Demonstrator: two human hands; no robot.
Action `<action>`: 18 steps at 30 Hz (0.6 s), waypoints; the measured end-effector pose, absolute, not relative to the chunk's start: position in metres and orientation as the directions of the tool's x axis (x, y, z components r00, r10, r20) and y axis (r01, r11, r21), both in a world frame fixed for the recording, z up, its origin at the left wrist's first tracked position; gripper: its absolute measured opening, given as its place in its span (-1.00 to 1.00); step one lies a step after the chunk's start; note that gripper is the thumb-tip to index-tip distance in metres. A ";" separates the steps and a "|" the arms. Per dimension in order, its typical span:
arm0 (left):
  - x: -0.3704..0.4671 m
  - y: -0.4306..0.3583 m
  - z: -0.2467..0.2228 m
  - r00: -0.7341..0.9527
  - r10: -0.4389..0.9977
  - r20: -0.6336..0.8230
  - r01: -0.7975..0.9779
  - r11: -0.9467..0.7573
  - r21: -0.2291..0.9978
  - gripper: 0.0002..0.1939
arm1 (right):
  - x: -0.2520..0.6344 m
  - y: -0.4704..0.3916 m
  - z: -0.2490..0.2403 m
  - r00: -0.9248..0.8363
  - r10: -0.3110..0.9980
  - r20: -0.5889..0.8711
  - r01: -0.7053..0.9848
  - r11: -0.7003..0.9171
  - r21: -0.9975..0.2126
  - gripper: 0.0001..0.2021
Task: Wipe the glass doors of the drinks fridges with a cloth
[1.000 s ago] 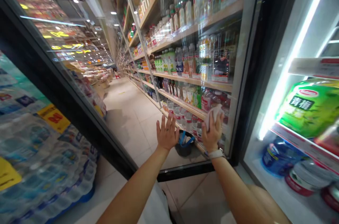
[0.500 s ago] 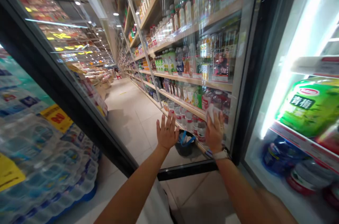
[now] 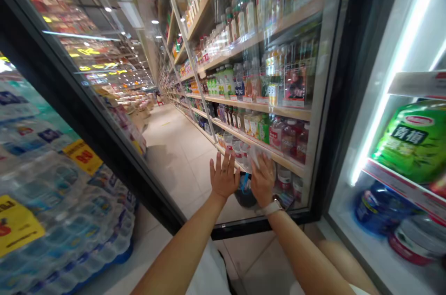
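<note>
A tall glass door point(image 3: 174, 169) with a black frame point(image 3: 265, 225) stands swung open in front of me. Against its lower part my left hand point(image 3: 224, 179) lies flat, fingers spread, holding nothing. Close to its right, my right hand point(image 3: 263, 181) presses a crumpled white cloth or tissue point(image 3: 256, 155) to the glass; the hand is slightly blurred. A pale-strapped watch point(image 3: 273, 206) circles my right wrist. Through the glass, a dark bucket point(image 3: 245, 196) with blue strips in it shows on the floor, partly covered by my right hand.
At right, a lit cooler point(image 3: 379, 146) holds a green bottle point(image 3: 404, 139) and other drinks. Wrapped packs of water bottles point(image 3: 69, 211) are stacked at left with yellow price signs point(image 3: 83, 155). Beyond the glass, shelves of bottles point(image 3: 240, 81) line a long tiled aisle point(image 3: 170, 141).
My right hand has slid left across the glass with the white cloth or tissue, nearer my left hand. My left hand stays flat against the door. The view has shifted slightly.
</note>
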State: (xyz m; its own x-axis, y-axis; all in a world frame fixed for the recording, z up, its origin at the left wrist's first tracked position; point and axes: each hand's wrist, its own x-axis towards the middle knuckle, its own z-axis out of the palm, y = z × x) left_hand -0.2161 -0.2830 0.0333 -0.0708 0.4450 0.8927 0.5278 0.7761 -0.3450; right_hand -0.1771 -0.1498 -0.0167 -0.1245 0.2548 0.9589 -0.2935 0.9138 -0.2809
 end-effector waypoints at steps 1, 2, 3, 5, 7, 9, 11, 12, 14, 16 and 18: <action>-0.217 -0.284 0.033 -0.071 0.449 0.890 0.528 0.774 -0.349 -0.31 | -0.178 -0.161 -0.017 -0.137 0.193 0.971 -0.318 0.920 -0.228 -0.56; -0.218 -0.284 0.032 -0.073 0.453 0.888 0.529 0.773 -0.350 -0.32 | -0.179 -0.169 -0.017 -0.144 0.138 0.980 -0.340 0.923 -0.180 -0.57; -0.219 -0.285 0.031 -0.076 0.457 0.886 0.531 0.771 -0.352 -0.33 | -0.179 -0.174 -0.018 -0.146 0.092 0.985 -0.355 0.924 -0.139 -0.58; -0.220 -0.286 0.031 -0.078 0.461 0.884 0.534 0.768 -0.354 -0.33 | -0.178 -0.175 -0.018 -0.159 0.041 0.986 -0.356 0.929 -0.096 -0.58; -0.220 -0.286 0.031 -0.080 0.456 0.886 0.532 0.771 -0.349 -0.32 | -0.175 -0.161 -0.018 -0.181 0.036 0.983 -0.317 0.944 -0.093 -0.56; -0.219 -0.286 0.032 -0.085 0.454 0.887 0.535 0.772 -0.344 -0.32 | -0.170 -0.135 -0.018 -0.182 0.100 0.978 -0.234 0.962 -0.142 -0.53; -0.218 -0.285 0.032 -0.091 0.451 0.888 0.540 0.772 -0.337 -0.32 | -0.164 -0.102 -0.020 -0.156 0.202 0.967 -0.149 0.963 -0.225 -0.50; -0.218 -0.285 0.032 -0.091 0.449 0.889 0.543 0.770 -0.334 -0.33 | -0.161 -0.085 -0.022 -0.141 0.252 0.958 -0.114 0.957 -0.268 -0.49; -0.217 -0.284 0.032 -0.091 0.443 0.892 0.547 0.771 -0.327 -0.34 | -0.156 -0.056 -0.026 -0.093 0.363 0.927 -0.070 0.926 -0.370 -0.49; -0.216 -0.282 0.033 -0.082 0.439 0.895 0.542 0.773 -0.329 -0.34 | -0.154 -0.038 -0.030 -0.036 0.467 0.884 -0.049 0.882 -0.468 -0.48; -0.215 -0.280 0.034 -0.061 0.435 0.898 0.530 0.777 -0.340 -0.35 | -0.156 -0.036 -0.032 0.009 0.543 0.840 -0.048 0.839 -0.542 -0.48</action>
State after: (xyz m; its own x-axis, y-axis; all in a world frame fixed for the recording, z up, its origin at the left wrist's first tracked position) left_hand -0.2149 -0.2803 0.0338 -0.0611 0.4351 0.8983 0.5304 0.7766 -0.3400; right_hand -0.1558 -0.0359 -0.0322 0.0092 0.5427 0.8399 -0.0478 0.8392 -0.5418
